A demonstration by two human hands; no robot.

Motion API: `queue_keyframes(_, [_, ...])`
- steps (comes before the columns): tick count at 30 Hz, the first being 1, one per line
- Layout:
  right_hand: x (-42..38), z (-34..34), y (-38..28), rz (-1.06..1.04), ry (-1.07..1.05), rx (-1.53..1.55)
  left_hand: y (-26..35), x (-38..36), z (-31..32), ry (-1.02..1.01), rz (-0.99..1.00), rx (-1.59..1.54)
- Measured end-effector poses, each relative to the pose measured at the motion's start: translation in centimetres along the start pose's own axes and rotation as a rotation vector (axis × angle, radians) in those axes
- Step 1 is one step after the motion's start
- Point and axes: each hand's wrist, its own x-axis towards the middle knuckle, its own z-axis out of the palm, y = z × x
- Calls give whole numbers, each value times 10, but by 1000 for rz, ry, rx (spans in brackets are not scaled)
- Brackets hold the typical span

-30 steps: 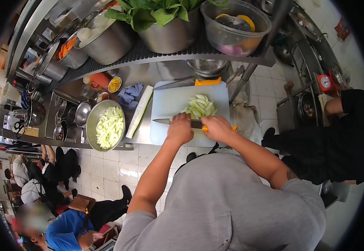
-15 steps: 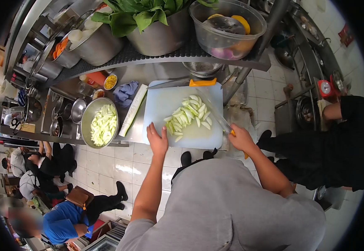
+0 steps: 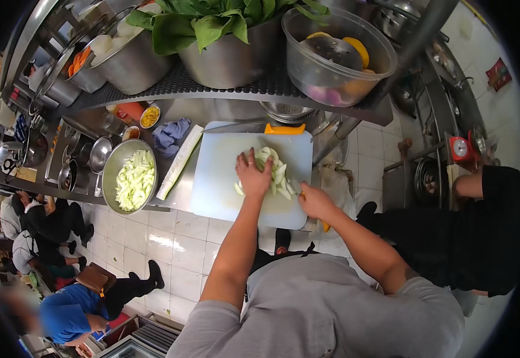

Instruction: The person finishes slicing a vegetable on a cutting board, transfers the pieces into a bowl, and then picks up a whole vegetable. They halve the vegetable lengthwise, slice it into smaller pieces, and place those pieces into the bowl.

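Observation:
My left hand (image 3: 253, 173) lies over a pile of pale green, cucumber-like slices (image 3: 279, 173) on the white cutting board (image 3: 215, 191). Its fingers are spread and cover part of the pile. In my right hand (image 3: 317, 201) is a knife with an orange handle (image 3: 325, 227); its blade is low at the right of the slices, mostly hidden. A second knife with an orange handle (image 3: 285, 129) rests along the board's far edge. Left of the board lies a long, pale, cut length of the vegetable (image 3: 179, 162). A metal bowl (image 3: 110, 194) holds more slices.
A shelf (image 3: 236, 93) above the far side carries steel pots (image 3: 227, 65) and a clear plastic tub (image 3: 337, 86). Behind the bowl are a blue cloth (image 3: 170, 136) and a small dish of yellow bits (image 3: 150, 117). A person in black (image 3: 451, 224) stands at the right, others at the left.
My left hand has moved from the board's near edge onto the slices. The knife in my right hand has come in left against the pile, which is now more gathered. The view has shifted slightly.

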Motion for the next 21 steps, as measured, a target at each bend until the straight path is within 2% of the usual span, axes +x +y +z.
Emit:
queue_keyframes(3, [16, -8, -27, 18, -68, -35, 27, 4, 8, -35, -7, 23])
queue_keyframes(8, [23, -2, -56, 23, -88, -36, 25, -7, 7, 16, -94, -161])
queue_keyframes(10, [24, -4, -69, -1, -79, -59, 20, -6, 10, 270, -187, -527])
queue_keyframes(11, [25, -6, -76, -42, -81, -88, 18, -5, 10, 274, -187, -528])
queue_keyframes(13, [27, -13, -94, -90, -83, -117, 22, 2, -4, 419, -163, -657])
queue_keyframes(16, [26, -19, -116, -116, -80, -153, 22, 10, -25, 453, -193, -805])
queue_keyframes(21, [37, -17, -165, -173, -130, -201, -2, 20, -65, 553, -209, -739])
